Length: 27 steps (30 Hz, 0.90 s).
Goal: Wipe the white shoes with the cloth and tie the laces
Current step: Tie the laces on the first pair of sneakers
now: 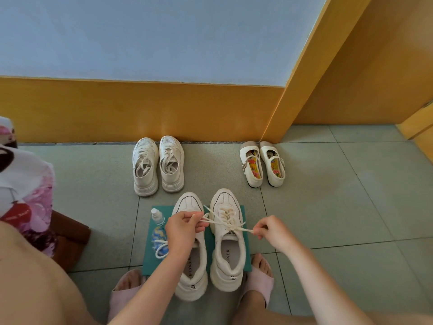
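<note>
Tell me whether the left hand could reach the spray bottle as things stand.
Likely yes: the bottle sits right beside the left hand with nothing between them. But that hand's fingers are pinching a lace, so it would have to let go first.

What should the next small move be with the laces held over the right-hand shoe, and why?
Likely draw both ends outward to snug the crossing down onto the shoe. The left hand and right hand each pinch a lace end. The laces cross slack above the right-hand shoe, with no bow formed yet.
</note>
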Tool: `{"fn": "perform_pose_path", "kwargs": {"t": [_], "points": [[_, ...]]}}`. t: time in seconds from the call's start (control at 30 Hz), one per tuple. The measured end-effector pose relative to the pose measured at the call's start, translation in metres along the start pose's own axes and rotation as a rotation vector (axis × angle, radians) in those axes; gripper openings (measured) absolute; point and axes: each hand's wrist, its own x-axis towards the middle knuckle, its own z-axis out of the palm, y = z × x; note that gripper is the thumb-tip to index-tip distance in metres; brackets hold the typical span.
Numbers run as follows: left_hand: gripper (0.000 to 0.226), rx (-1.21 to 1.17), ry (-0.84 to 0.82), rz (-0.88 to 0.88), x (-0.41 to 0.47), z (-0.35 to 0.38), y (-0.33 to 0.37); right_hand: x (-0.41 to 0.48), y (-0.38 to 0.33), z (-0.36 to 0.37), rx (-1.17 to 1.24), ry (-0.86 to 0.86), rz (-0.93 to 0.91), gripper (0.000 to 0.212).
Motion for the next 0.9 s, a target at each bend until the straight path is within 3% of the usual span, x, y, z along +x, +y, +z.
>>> {"fn": "perform_pose_path", "kwargs": {"t": [0.13, 0.33, 0.47, 0.63, 0.9], "points": [[0.004, 0.076, -0.026, 0.013, 0.001, -0.004, 0.000, -0.003, 0.000, 0.002, 0.024, -0.007, -0.003, 0.014], [0.008, 0.199, -0.152, 0.110, -0.001, -0.009, 0.010, -0.006, -0.010, -0.008, 0.261, 0.009, -0.020, 0.009], [0.006, 0.233, -0.172, 0.112, -0.004, -0.011, 0.013, -0.007, -0.014, -0.006, 0.259, -0.007, -0.031, 0.009], [0.009, 0.253, -0.108, 0.105, -0.003, -0.017, 0.012, -0.006, -0.005, -0.002, 0.201, 0.096, 0.013, 0.015], [0.006, 0.251, -0.028, 0.091, -0.005, -0.018, 0.006, -0.005, 0.001, 0.000, 0.138, 0.123, 0.051, 0.022]]}}
